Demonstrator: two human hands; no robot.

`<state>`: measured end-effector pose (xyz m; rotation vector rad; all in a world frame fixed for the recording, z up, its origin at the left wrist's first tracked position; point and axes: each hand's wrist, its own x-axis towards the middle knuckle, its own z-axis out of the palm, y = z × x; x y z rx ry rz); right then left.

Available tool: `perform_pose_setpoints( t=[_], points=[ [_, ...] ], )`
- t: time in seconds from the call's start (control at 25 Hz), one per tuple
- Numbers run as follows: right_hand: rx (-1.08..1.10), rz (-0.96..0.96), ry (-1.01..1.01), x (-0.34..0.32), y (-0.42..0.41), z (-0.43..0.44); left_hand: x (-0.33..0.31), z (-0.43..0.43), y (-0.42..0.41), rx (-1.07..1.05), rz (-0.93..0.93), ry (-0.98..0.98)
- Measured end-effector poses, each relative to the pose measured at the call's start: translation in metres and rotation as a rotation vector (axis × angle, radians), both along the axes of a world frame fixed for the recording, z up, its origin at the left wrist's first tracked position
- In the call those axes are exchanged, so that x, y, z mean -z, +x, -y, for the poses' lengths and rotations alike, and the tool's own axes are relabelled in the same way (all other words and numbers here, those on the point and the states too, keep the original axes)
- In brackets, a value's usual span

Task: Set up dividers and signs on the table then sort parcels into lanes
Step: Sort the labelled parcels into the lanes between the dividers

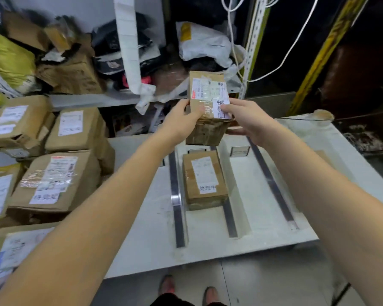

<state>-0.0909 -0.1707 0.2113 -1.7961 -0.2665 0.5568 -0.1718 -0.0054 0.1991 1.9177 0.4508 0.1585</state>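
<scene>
The left hand (181,120) and right hand (244,120) are gripping 1 taped cardboard parcel (206,93) in the air over the far end of the tabletop (142,217), each hand clasping its own side. Below it, a second parcel (203,180) is lying between 2 dividers (178,217).

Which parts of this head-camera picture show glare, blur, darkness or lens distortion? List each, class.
Head view: wide-angle distortion stretches the forearms and bows the near edge of the table; a bright glint sits on the left divider, and sheen on the taped box at left; the held parcel has a slightly soft label; the right background is very dark.
</scene>
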Motion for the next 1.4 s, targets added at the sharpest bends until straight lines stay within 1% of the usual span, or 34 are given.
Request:
perform_pose_setpoints(
  t=[0.12, 0.24, 0.4, 0.52, 0.72, 0.88, 0.96, 1.08, 1.2, 1.28, 1.4],
  points=[
    [0.122, 0.022, -0.026, 0.007, 0.015, 0.042, 0.008, 0.043, 0.025, 0.076, -0.010, -0.026],
    [0.237, 0.029, -0.116, 0.027, 0.030, 0.079, 0.034, 0.077, 0.057, 0.159, -0.031, -0.078],
    [0.306, -0.028, -0.233, 0.067, 0.045, 0.119, 0.080, 0.118, 0.086, 0.226, -0.162, -0.122],
    [0.259, -0.088, -0.260, 0.099, 0.056, 0.139, 0.111, 0.138, 0.094, 0.249, -0.247, -0.104],
    [0.130, -0.208, -0.218, 0.158, 0.076, 0.155, 0.164, 0.160, 0.103, 0.195, -0.338, -0.055],
    [0.015, -0.219, -0.250, 0.205, 0.091, 0.169, 0.230, 0.182, 0.109, 0.135, -0.467, -0.005],
    [-0.060, -0.186, -0.315, 0.227, 0.093, 0.175, 0.257, 0.192, 0.106, 0.085, -0.522, -0.023],
    [-0.083, -0.109, -0.369, 0.248, 0.091, 0.177, 0.259, 0.208, 0.102, 0.011, -0.540, -0.012],
    [-0.078, -0.041, -0.394, 0.249, 0.096, 0.172, 0.255, 0.209, 0.105, -0.029, -0.505, 0.042],
    [-0.104, -0.024, -0.426, 0.244, 0.100, 0.170, 0.239, 0.210, 0.103, -0.060, -0.474, 0.088],
    [-0.130, 0.073, -0.481, 0.229, 0.106, 0.163, 0.204, 0.205, 0.101, -0.053, -0.405, 0.056]
  ],
)
